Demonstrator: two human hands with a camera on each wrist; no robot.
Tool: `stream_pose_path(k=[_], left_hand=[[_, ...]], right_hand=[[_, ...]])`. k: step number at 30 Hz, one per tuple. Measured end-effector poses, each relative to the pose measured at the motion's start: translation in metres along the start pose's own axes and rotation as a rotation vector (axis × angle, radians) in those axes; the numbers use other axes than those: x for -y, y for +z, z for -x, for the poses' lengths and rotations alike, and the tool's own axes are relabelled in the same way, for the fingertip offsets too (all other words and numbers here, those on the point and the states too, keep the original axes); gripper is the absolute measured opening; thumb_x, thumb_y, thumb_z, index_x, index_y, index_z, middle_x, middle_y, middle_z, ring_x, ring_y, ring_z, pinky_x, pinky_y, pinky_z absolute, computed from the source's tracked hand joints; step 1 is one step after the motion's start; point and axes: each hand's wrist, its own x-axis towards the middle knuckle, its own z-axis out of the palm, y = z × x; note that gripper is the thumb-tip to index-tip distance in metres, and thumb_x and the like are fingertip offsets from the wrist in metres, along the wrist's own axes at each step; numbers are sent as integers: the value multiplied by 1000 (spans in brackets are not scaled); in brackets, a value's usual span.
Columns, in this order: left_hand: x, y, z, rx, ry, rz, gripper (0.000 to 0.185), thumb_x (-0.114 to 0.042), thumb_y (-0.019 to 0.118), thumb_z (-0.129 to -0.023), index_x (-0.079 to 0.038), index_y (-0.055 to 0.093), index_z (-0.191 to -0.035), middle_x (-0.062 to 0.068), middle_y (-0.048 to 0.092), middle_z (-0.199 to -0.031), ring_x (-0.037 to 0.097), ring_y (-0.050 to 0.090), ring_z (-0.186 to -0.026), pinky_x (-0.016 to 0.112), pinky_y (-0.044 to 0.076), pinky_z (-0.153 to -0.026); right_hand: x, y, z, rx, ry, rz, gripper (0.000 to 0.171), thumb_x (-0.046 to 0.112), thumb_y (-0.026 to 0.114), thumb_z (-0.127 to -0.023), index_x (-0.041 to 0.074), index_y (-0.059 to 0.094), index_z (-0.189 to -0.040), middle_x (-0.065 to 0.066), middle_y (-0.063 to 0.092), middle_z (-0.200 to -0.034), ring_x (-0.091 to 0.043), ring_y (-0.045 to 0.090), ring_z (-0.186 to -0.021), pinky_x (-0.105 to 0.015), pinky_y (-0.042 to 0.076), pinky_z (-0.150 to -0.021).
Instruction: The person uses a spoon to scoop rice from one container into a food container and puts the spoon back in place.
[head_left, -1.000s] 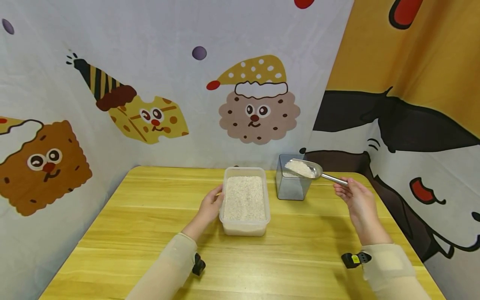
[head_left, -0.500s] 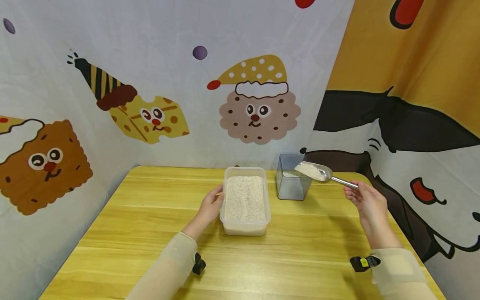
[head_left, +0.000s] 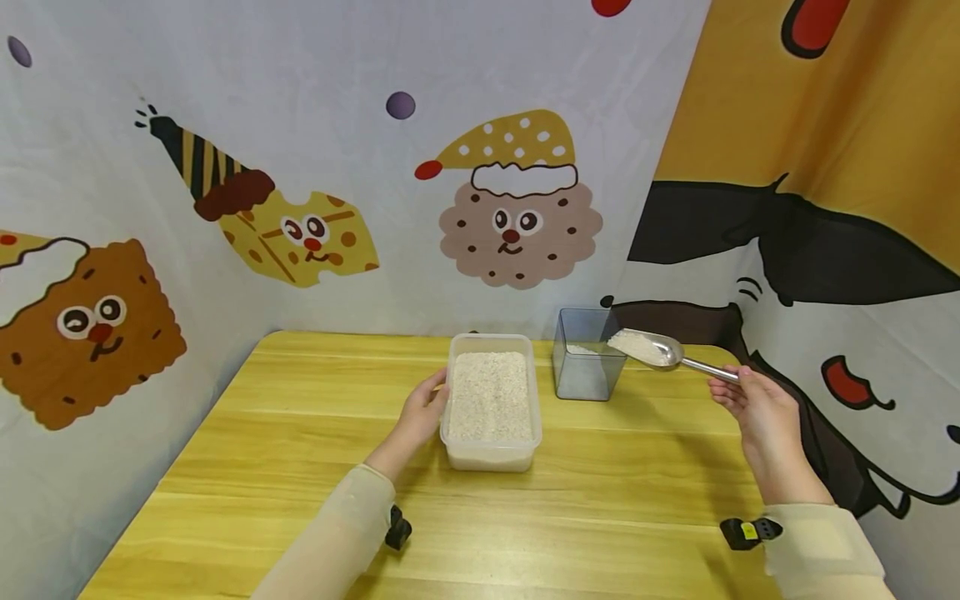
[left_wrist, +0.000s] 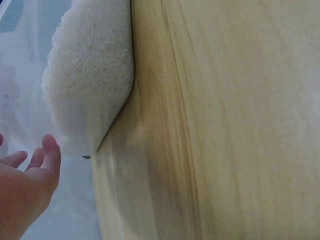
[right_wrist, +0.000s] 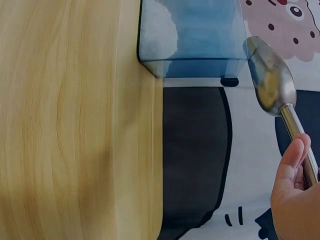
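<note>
A clear plastic tub (head_left: pixel 491 457) full of white rice (head_left: pixel 489 394) stands mid-table. My left hand (head_left: pixel 424 411) rests with relaxed fingers against the tub's left wall; the left wrist view shows the hand (left_wrist: pixel 27 182) beside the rice-filled tub (left_wrist: pixel 87 80). My right hand (head_left: pixel 752 410) grips the handle of a metal scoop (head_left: pixel 654 348) heaped with rice. The scoop's tip hangs at the right rim of a grey-blue square container (head_left: pixel 587 367) holding a little rice. The right wrist view shows the scoop (right_wrist: pixel 272 75) beside that container (right_wrist: pixel 192 35), fingers (right_wrist: pixel 294 165) around the handle.
The yellow wooden table (head_left: pixel 600 508) is boxed in by cartoon-printed cloth walls at the back, left and right. The container stands near the table's back right corner. Bare wood lies in front of the tub and to its left.
My right hand has drawn the loaded scoop to the right, from over the container to its right rim. The left hand and tub have stayed put.
</note>
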Motion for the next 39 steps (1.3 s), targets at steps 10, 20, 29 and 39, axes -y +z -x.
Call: stream_pose_path(k=[10, 20, 29, 39], left_hand=[[0, 1, 0, -15, -6, -17, 46, -22, 44, -102, -6, 38, -144, 16, 47, -141, 33, 52, -121, 43, 49, -95], [0, 1, 0, -22, -3, -24, 45, -20, 45, -101, -5, 40, -143, 15, 48, -140, 33, 53, -119, 43, 50, -94], [1, 1, 0, -16, 5, -27, 45, -21, 45, -101, -6, 39, -144, 14, 47, -142, 32, 52, -121, 44, 49, -96], [-1, 1, 0, -13, -4, -15, 46, -22, 45, -101, -7, 39, -144, 14, 46, -142, 32, 52, -122, 44, 48, -97]], right_hand=[[3, -3, 0, -10, -7, 33, 22, 28, 58, -92, 8, 67, -97, -4, 71, -82, -12, 70, -74, -20, 57, -65], [6, 1, -1, -6, -55, 86, 21, 28, 60, -91, 8, 67, -96, -3, 72, -80, -11, 69, -70, -19, 57, -63], [11, 3, -3, 9, -71, 167, 23, 30, 59, -91, 10, 65, -100, 0, 71, -81, -8, 69, -71, -17, 56, -64], [26, 14, -10, 39, -95, 394, 26, 33, 53, -96, 9, 58, -104, 8, 69, -78, -3, 66, -68, -14, 55, -62]])
